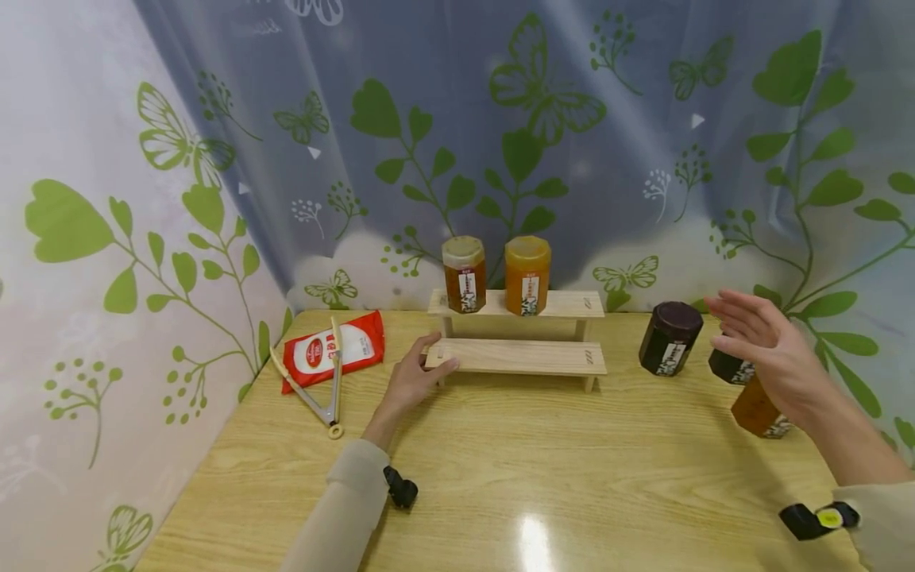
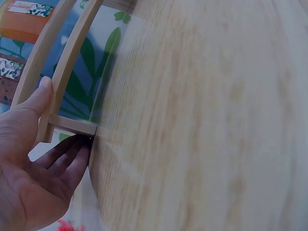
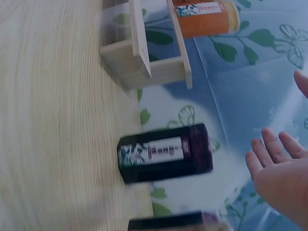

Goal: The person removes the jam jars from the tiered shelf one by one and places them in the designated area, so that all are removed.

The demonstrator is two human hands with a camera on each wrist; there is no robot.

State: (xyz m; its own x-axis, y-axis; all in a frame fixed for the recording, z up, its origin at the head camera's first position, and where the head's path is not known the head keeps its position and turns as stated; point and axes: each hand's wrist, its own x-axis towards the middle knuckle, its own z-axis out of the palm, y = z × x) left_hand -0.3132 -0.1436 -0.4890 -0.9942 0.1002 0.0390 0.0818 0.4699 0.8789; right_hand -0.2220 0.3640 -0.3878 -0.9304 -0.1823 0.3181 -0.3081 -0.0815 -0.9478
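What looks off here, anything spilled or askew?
Nothing visibly spilled or damaged. Mildly odd: the tongs lie open on top of the red packet, not beside it, left of the wooden stand. Both jars on its upper tier stand upright.

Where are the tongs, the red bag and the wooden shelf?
Tongs point(image 1: 336, 388): head view, on a metal arm.
Red bag point(image 1: 314, 355): head view, on its printed front.
Wooden shelf point(image 1: 525, 357): head view, on the lower board.
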